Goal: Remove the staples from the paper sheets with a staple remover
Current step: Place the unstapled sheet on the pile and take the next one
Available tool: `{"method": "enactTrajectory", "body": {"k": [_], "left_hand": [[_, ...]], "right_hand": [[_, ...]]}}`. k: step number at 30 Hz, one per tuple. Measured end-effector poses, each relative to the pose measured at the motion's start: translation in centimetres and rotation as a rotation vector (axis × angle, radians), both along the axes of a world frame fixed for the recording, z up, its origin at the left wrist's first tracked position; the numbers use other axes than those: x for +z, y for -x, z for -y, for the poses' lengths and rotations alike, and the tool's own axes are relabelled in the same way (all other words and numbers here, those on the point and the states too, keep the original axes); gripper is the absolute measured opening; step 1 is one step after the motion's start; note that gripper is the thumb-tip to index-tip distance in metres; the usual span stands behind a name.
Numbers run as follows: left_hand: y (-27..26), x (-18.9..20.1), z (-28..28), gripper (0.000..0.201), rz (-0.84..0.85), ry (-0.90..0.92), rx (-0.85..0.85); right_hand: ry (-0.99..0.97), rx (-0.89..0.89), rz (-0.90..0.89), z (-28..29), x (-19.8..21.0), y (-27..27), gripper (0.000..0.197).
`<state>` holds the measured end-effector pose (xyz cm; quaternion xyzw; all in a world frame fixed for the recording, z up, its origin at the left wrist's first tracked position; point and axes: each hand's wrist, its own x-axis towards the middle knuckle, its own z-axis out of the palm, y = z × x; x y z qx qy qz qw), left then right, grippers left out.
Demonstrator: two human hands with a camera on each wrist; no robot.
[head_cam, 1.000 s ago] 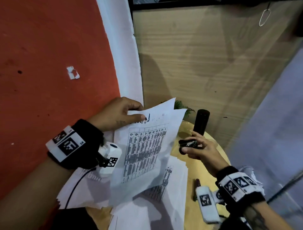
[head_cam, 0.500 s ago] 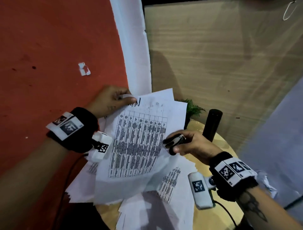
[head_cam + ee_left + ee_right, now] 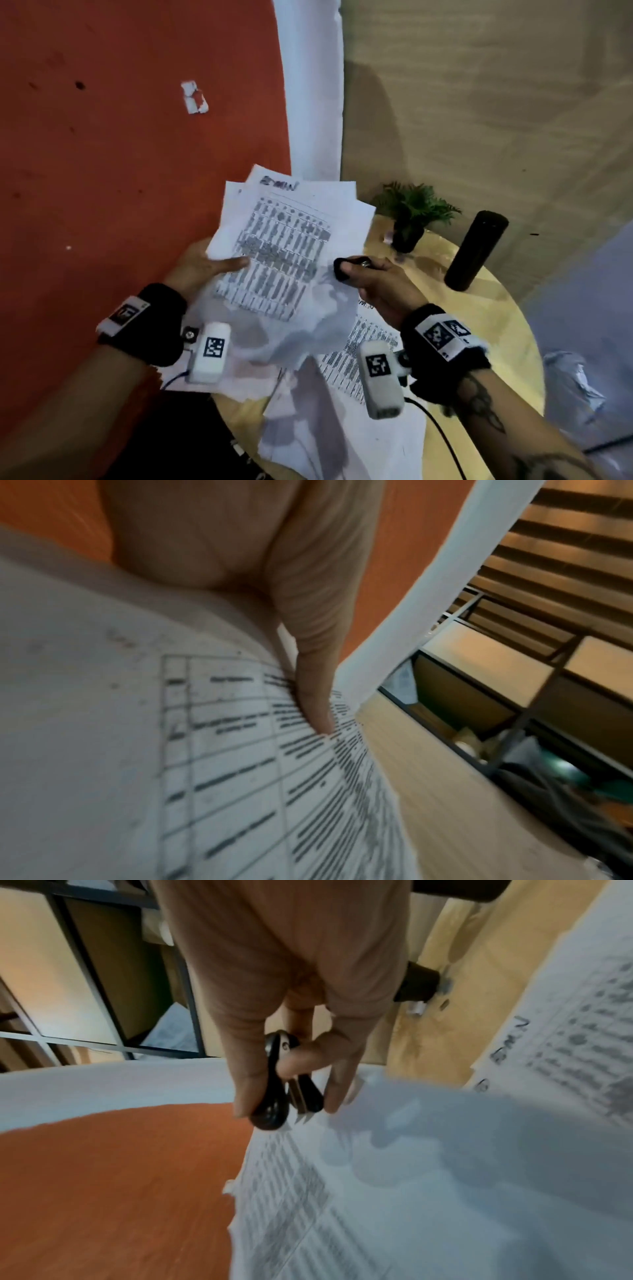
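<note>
Risk of tearing: your left hand pinches the stapled paper sheets aloft above the worktop by one edge, while your right hand grips the staple remover beside them, unsupported.

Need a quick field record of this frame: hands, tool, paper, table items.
left hand: holds printed sheets, thumb on top
right hand: grips staple remover
tool position: by the sheets' right edge; contact unclear
staple: not visible
table: more printed pages, small potted plant, black cylinder
</note>
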<state>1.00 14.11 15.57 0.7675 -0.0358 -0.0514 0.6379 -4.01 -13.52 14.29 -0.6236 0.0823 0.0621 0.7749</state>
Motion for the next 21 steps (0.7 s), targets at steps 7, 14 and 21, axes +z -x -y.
{"method": "enactTrajectory", "body": {"k": [7, 14, 21], "left_hand": [[-6.8, -6.6, -8.3, 0.077, -0.210, -0.197, 0.029], [-11.2, -17.3, -9.5, 0.101, -0.437, -0.598, 0.295], [-11.2, -22.9, -6.7, 0.096, -0.266, -1.085, -0.141]], "right_hand": [[0.079, -0.236, -0.282, 3.8, -8.6, 1.2, 0.010], [0.165, -0.252, -0.506, 4.3, -16.9, 5.4, 0.016], [0.204, -0.246, -0.497, 4.9, -19.8, 7.3, 0.009]]}}
